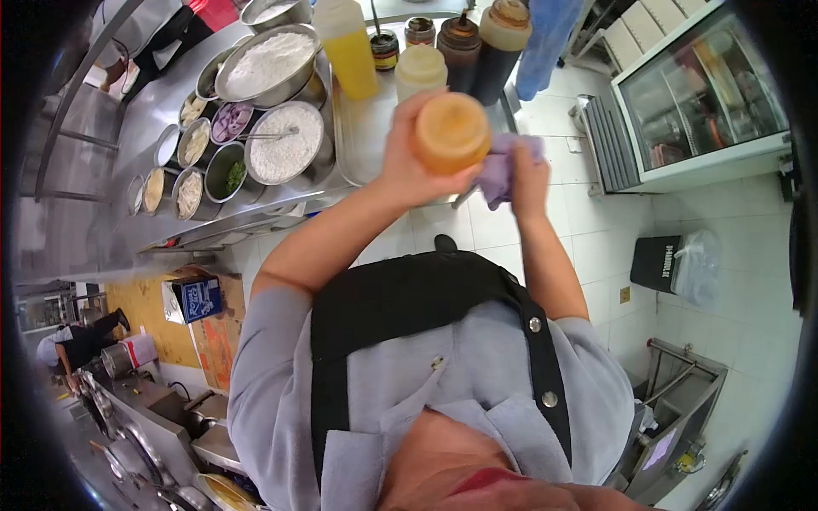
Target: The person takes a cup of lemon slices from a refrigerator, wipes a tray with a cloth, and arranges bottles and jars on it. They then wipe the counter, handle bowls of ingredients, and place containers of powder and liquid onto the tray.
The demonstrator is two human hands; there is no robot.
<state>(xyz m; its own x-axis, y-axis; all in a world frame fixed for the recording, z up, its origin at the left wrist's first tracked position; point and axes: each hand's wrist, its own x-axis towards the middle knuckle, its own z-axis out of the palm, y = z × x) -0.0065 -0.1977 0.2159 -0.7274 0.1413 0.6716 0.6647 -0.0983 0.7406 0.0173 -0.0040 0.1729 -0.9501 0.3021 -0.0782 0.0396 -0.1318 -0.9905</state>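
Observation:
My left hand (405,157) is wrapped round a squeeze bottle (452,134) whose orange, round end faces the camera. Its contents cannot be made out. In my right hand (530,183) is a bunched purple cloth (498,175), held close against the bottle's right side. Just beyond stands a pale-yellow bottle (420,70) on a metal tray (356,140). A bottle of yellow liquid (348,51), a dark sauce bottle (458,53) and a taller dark bottle (501,43) are grouped there with small jars (385,49).
Left on the steel counter (141,128) are a flour bowl (268,66), a white-powder pot (285,143) with a utensil, chopped greens (236,175) and purple onion (232,122). A glass-door fridge (703,94) stands right. Another person (64,349) works at the far left.

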